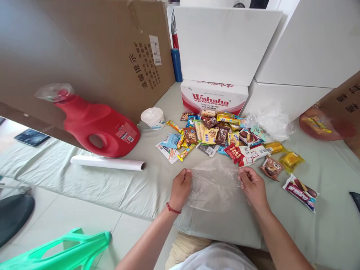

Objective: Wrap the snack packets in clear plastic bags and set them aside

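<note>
A clear plastic bag (215, 189) is stretched out flat between my two hands, above the near edge of the cloth-covered table (165, 191). My left hand (181, 187) pinches its left corner, and a red cord bracelet circles that wrist. At the opposite corner my right hand (253, 186) grips the plastic between thumb and fingers. Just beyond the bag lies a heap of wrapped snacks (210, 136) in many colours. Close to my right hand are a brown snack packet (271, 168) and a purple-and-white packet (301, 192).
A red detergent jug (92, 120) and a white paper roll (108, 163) lie at the left. A paper cup (152, 118) stands left of the snacks. Behind are a Wahaha carton (213, 97) and crumpled clear bags (272, 122). A green stool (64, 247) is on the floor.
</note>
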Tool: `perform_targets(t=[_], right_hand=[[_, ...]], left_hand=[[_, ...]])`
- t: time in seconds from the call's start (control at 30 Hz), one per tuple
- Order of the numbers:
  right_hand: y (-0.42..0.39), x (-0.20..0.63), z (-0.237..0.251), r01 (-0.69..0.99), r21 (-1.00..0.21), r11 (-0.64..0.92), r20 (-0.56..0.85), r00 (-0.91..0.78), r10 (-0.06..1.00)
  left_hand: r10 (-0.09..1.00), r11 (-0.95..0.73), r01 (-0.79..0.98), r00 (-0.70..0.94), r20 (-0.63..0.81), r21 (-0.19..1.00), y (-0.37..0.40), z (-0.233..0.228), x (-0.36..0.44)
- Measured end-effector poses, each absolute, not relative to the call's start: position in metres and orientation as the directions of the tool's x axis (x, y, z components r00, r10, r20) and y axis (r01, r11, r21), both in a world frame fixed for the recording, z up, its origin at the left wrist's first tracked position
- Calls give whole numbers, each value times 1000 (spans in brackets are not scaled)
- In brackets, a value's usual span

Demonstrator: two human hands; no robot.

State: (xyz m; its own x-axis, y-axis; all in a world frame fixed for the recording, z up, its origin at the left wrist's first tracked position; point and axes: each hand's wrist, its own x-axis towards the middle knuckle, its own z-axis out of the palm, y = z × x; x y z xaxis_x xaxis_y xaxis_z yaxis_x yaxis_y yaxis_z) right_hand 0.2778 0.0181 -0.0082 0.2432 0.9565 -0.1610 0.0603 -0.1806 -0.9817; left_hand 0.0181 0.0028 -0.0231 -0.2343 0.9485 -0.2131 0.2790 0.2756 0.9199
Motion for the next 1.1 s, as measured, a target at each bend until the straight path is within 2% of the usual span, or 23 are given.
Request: perform_targets(t=[0.17, 0.27, 0.33, 0.43, 0.5, 0.6, 0.7, 0.87, 1.0, 1.1], right_hand=[[13, 298, -11, 27, -967, -252, -233, 297, 926], [3, 303, -17, 86, -953, -289, -257, 272, 927], [-3, 304, -20, 151, -942, -300, -259, 240, 935], [-9, 302, -20, 232, -929, -288, -248, 188, 950], [-10, 299, -16, 254, -925, -282, -244, 169, 955], [-10, 293, -8, 259, -924, -281, -249, 150, 957], [-12, 289, -2, 276, -926, -258, -236, 111, 965], [-20, 296, -2, 327, -924, -198, -173, 104, 979], [-27, 309, -6, 350, -908, -232, -195, 138, 971], [-30, 318, -10, 348, -897, -273, -238, 141, 961]], left_hand=[[932, 316, 361, -294, -214, 877, -2, -15, -2], [928, 356, 456, -278, -249, 816, -17, -11, -15], [935, 339, 558, -289, -206, 757, -30, -6, -22], [965, 169, 779, -256, 59, 603, -46, 9, -26], [974, -17, 887, -90, 209, 462, -47, 19, -23], [945, -313, 869, 245, 217, 383, -34, 27, -13], [906, -407, 780, 410, 104, 476, -8, 21, -4], [913, -257, 633, 407, -32, 730, 25, 8, 1], [958, 50, 344, 249, -142, 938, 26, 0, 0], [974, 202, 214, 58, -219, 956, 21, -6, 2]])
